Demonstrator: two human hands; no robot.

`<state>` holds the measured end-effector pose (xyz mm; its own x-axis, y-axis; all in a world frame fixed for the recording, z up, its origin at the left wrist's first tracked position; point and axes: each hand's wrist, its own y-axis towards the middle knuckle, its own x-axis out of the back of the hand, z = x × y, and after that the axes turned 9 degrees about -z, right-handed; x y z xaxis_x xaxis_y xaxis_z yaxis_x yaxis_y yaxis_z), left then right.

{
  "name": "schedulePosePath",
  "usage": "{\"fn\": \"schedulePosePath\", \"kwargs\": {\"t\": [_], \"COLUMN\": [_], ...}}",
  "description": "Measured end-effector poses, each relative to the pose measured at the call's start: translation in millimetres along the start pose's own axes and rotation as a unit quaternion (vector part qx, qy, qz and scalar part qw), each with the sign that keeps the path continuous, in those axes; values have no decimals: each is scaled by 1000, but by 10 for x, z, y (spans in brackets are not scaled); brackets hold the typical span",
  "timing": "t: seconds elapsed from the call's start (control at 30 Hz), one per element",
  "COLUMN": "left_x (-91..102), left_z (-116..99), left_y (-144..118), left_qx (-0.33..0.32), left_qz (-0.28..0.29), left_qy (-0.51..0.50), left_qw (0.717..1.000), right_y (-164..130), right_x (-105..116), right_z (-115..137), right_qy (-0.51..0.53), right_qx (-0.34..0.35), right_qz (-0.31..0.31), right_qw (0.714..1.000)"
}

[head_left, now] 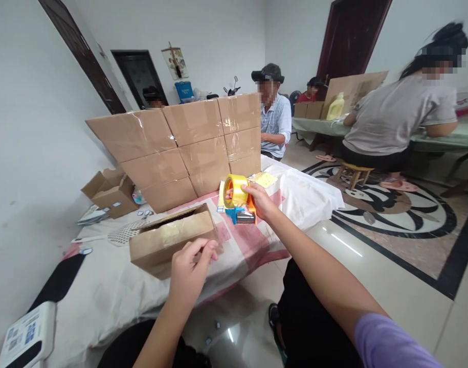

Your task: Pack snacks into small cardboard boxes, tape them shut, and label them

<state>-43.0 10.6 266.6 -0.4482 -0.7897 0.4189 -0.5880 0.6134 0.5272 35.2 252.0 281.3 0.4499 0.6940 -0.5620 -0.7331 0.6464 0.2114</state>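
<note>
A small brown cardboard box (168, 240) lies on the cloth-covered table (114, 286) in front of me, its top flaps taped along the seam. My left hand (190, 268) rests its fingers against the box's near right corner. My right hand (260, 200) holds a tape dispenser (237, 202) with a yellow tape roll and orange and blue body, lifted just right of the box above the table.
A wall of several taped cartons (180, 148) stands at the table's back. An open carton (109, 191) sits at the far left. A white bag (306, 197) lies at right. Other people sit behind the cartons and at a green table (464, 135) on the right.
</note>
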Motion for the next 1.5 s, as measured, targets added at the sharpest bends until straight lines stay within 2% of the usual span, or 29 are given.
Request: {"fn": "schedulePosePath", "kwargs": {"t": [0.1,0.17,0.43,0.53,0.67,0.77,0.83,1.0,1.13,1.23,1.37,1.5], "left_x": [6,1,-8,-56,-168,-245,-291,-411,-499,-557,-632,-694], "left_z": [16,21,-6,-22,-43,-43,-33,-28,-47,-45,-53,-92], "left_y": [7,10,37,64,113,156,187,240,252,262,265,240], "left_qx": [-1,1,-10,5,7,-16,-22,-22,-7,-3,-23,6], "left_qz": [-10,-12,-14,-65,-157,-180,-165,-83,-54,-37,-48,-85], "left_qy": [-6,-12,-11,-43,-169,-208,-210,-230,-236,-245,-224,-171], "left_qw": [1000,1000,1000,997,973,961,963,969,970,969,973,982], "right_y": [-36,-62,-168,-230,-376,-497,-565,-677,-727,-753,-725,-537], "right_x": [-4,-17,-103,-126,-216,-307,-354,-384,-344,-286,-115,188], "right_z": [30,47,72,100,166,232,287,430,461,451,527,642], "right_qy": [-37,-65,-91,-100,-130,-142,-143,-130,-121,-115,-171,-252], "right_qx": [10,15,2,-4,-18,-44,-60,-83,-82,-77,-61,-58], "right_qz": [-48,-59,-1,34,60,96,106,89,45,53,92,106], "right_qw": [998,996,996,994,990,984,982,984,988,989,979,960]}}
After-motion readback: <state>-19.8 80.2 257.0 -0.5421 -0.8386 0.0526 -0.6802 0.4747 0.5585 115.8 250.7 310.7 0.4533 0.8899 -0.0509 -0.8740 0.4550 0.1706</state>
